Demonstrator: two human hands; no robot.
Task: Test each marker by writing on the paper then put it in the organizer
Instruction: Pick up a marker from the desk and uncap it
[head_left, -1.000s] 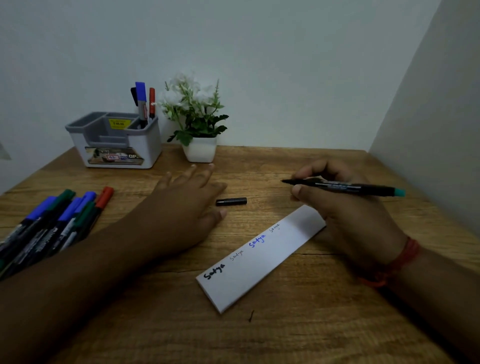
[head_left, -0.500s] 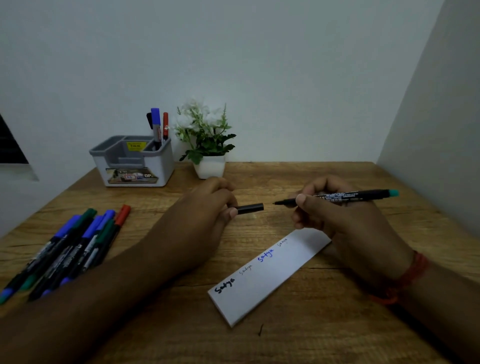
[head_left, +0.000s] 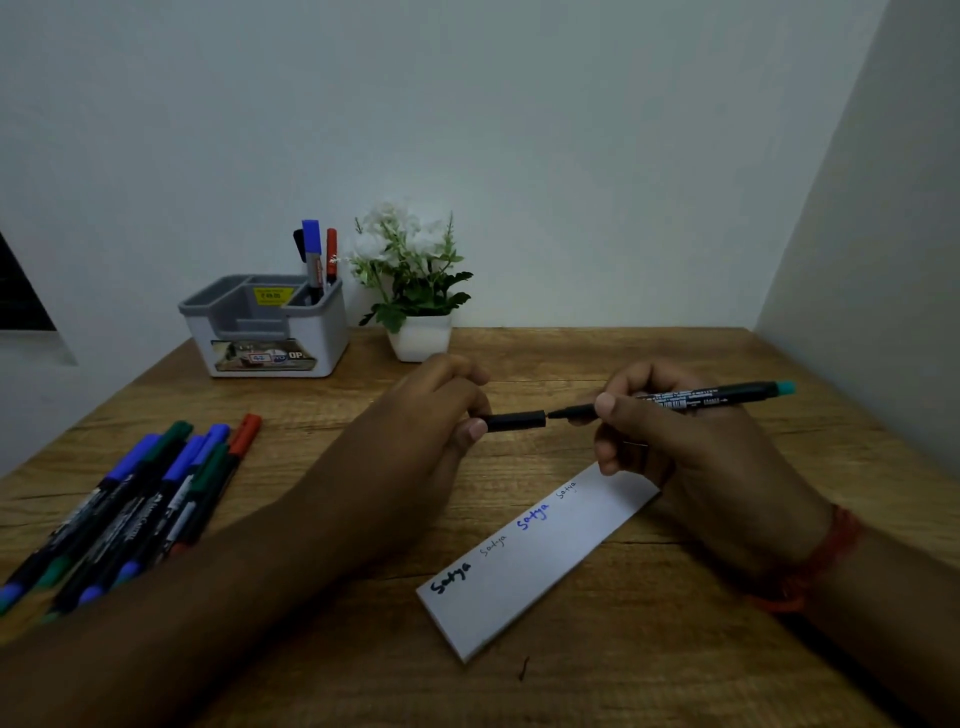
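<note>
Marker (head_left: 691, 401) lies level, tip facing left toward cap (head_left: 515, 420).

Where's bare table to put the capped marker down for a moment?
Bare wood right of the potted plant along the back wall, and near the front edge below the paper. Crowded left, by the marker pile.

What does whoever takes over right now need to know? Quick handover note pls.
Left hand pinches the black cap, mouth at the marker's tip.
Right hand grips the uncapped marker.
Paper shows four written samples; three markers stand in the organizer.
Left: cap this one, put it in the organizer, then test the loose markers at the table's left.
</note>
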